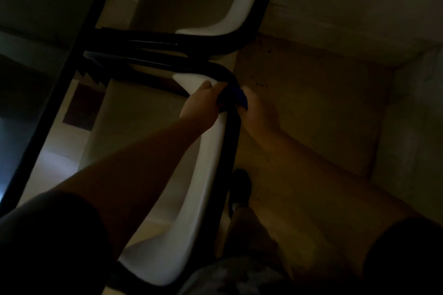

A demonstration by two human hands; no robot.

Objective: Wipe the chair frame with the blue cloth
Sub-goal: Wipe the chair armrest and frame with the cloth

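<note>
The scene is dim. A chair with a white seat shell (208, 151) and a black tubular frame (231, 141) stands below me. My left hand (201, 105) grips the white shell's edge just beside the frame's bend. My right hand (260, 115) is on the other side of the tube, pressing the blue cloth (237, 98) against the black frame near its curve. Only a small dark-blue patch of cloth shows between my two hands.
A second chair with a white shell (242, 7) and black frame (261, 19) stands right behind the first one. A long black bar (72, 74) runs diagonally on the left. My foot in a dark shoe (239, 184) rests on the tan floor (311, 107).
</note>
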